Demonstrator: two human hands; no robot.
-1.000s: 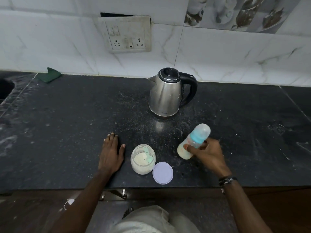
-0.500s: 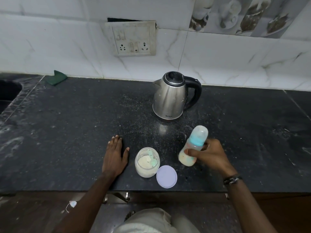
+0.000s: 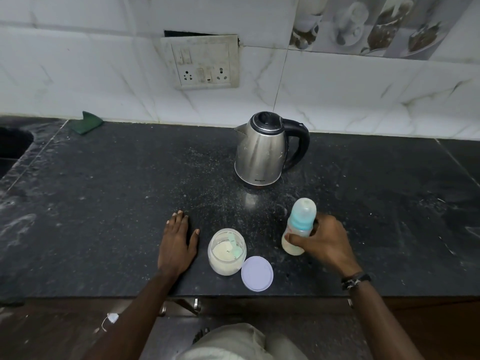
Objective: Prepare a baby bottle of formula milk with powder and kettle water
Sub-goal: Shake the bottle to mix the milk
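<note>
The baby bottle [image 3: 298,227] stands on the dark speckled bench [image 3: 117,203], leaning a little toward the wall, with a frosted cap on top, a turquoise collar below it and pale creamy liquid filling the lower body. The right hand [image 3: 324,240] wraps around it from the side, its fingers [image 3: 294,238] curled and pressed against the lower half, thumb across the front. The left hand [image 3: 176,245] lies palm down on the bench, fingers [image 3: 179,219] flat and close together with the thumb angled out. Between the two sets of fingers sits the open formula jar [image 3: 226,252], holding off-white powder with a pale green scoop [image 3: 233,246] resting inside; its lilac lid [image 3: 257,273] lies flat just beside the jar, nearer the bench's front edge. Beyond the right fingers, toward the wall, stands the steel electric kettle [image 3: 262,152], lid shut, black handle turned to the right. The bench's front edge runs just behind both wrists. Wide bare surface lies outward of the left fingers as far as a green cloth [image 3: 89,122] at the wall, and more stretches outward of the right hand.
</note>
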